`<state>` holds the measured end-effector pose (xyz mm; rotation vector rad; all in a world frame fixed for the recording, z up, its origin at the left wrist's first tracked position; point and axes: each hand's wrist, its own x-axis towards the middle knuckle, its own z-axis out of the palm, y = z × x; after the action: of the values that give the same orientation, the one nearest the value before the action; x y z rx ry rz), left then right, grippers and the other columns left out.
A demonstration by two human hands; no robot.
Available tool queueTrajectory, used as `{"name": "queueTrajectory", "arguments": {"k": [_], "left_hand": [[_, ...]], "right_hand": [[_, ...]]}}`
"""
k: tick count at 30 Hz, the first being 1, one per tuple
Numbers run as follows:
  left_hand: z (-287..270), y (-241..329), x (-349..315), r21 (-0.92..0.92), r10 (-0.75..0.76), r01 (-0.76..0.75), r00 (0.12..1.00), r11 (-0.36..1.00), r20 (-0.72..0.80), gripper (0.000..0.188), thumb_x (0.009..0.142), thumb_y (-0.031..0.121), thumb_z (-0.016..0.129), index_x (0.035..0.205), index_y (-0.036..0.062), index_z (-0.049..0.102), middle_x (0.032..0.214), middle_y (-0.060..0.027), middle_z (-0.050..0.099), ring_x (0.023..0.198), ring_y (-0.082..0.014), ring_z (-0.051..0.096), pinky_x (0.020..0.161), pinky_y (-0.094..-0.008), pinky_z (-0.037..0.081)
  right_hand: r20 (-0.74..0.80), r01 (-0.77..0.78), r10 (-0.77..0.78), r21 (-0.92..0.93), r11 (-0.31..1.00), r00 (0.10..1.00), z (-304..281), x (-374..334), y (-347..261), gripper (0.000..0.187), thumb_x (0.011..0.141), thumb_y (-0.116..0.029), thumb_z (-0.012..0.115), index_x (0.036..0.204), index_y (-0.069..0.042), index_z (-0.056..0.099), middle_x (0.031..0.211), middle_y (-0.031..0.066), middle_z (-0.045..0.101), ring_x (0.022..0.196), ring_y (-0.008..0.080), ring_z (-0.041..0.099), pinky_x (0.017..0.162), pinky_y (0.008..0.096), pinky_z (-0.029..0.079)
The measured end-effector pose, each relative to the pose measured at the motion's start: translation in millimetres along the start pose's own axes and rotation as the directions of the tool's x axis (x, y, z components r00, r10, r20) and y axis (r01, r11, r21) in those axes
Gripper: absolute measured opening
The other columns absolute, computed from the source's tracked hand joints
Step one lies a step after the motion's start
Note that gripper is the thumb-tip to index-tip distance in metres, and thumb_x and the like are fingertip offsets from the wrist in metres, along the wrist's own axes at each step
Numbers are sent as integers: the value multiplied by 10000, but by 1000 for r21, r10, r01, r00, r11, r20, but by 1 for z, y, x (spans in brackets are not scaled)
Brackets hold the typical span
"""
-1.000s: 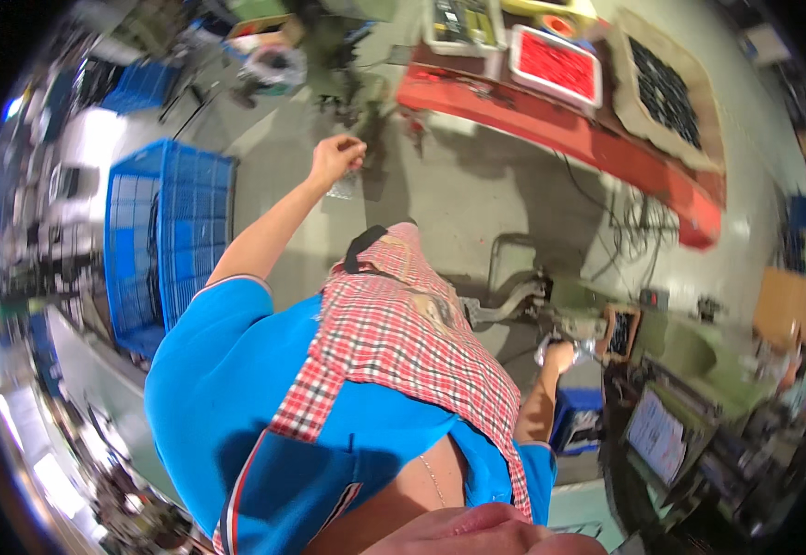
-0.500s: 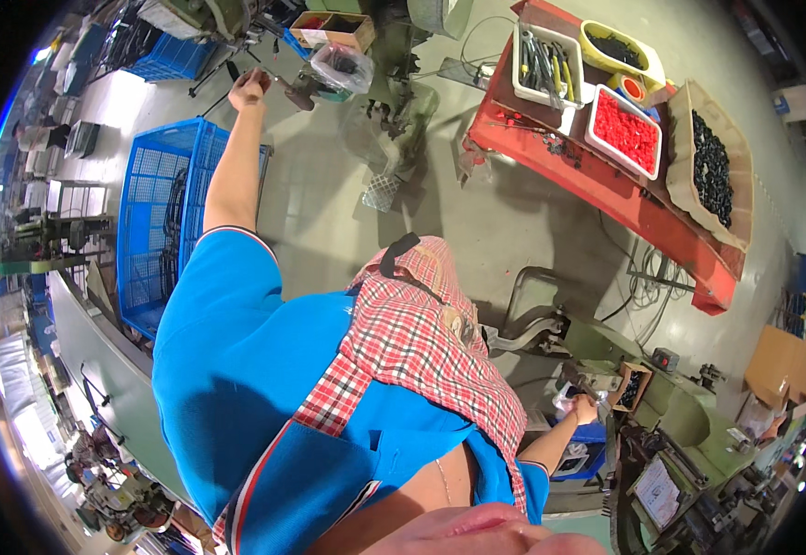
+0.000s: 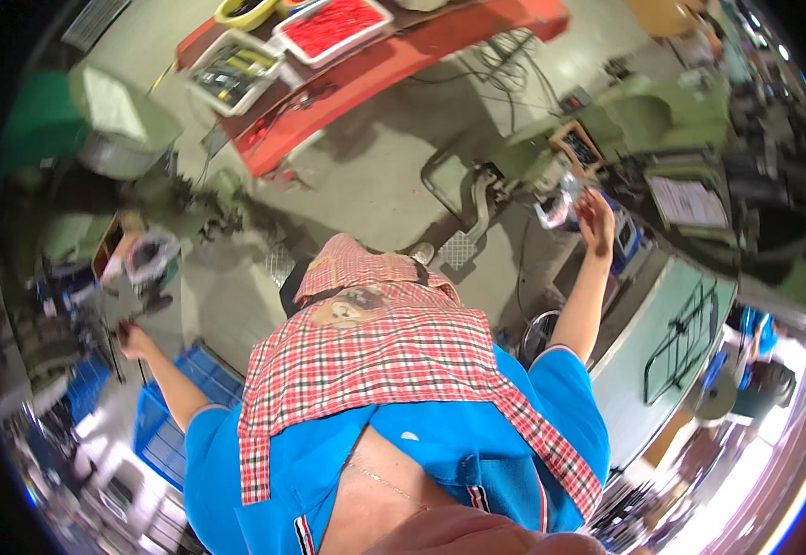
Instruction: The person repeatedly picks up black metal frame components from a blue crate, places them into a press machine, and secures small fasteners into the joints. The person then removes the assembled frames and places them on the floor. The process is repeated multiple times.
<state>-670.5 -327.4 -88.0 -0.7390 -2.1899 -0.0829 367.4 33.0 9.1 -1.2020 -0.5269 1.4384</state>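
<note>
Out to the left, my left hand [image 3: 133, 340] is small and blurred, with its fingers curled in shadow; whether it grips anything is unclear. A blue mesh crate [image 3: 196, 393] stands below that forearm, and a clear plastic bag [image 3: 151, 255] hangs beyond the hand by a machine. On the right, my right hand [image 3: 595, 222] is raised with its fingers stretched and slightly apart. Just left of its fingertips is another clear plastic bag [image 3: 558, 207], apparently beside them rather than gripped. A wooden box of dark parts [image 3: 577, 150] sits just beyond, and a blue bin [image 3: 627, 242] is behind the wrist.
Ahead, a red table [image 3: 366, 92] carries a white tray of red parts [image 3: 334, 30] and a white tray of hand tools [image 3: 234, 72]. Cables [image 3: 505, 88] trail beneath it. A metal foot pedal [image 3: 458, 251] is on the floor. Another person [image 3: 760, 335] is far right.
My body and view have turned to the right, so the red table has shifted left. My right hand has extended outward with fingers opened; my left hand now appears lower on the left.
</note>
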Motion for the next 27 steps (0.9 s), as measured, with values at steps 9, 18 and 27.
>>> {"name": "queueTrajectory", "arguments": {"k": [9,18,27], "left_hand": [[-14,73,-72,-41,-477,525,800,850,364,360,889,264,530,1091,-18,627,933,-198,681,796,-349,665,667,-399,535],[-42,322,-196,-660,708,260,-320,705,630,282,940,254,533,1101,31,596,824,-76,625,732,-188,606,597,-295,484],[-203,508,-187,-693,867,522,-280,498,413,286,937,270,581,1124,54,584,904,-35,631,683,-118,600,561,-263,484]], "right_hand": [[-264,346,-480,-426,836,837,51,-19,26,83,806,-9,692,859,56,688,739,107,683,608,150,643,574,246,518],[37,30,-580,-999,-22,814,82,-58,79,337,800,-281,644,1046,-58,588,833,152,652,782,349,642,701,462,509],[-427,-458,-732,-871,176,531,-154,-342,146,409,776,-204,669,1166,-98,606,1133,121,599,1093,313,543,925,424,434]]}}
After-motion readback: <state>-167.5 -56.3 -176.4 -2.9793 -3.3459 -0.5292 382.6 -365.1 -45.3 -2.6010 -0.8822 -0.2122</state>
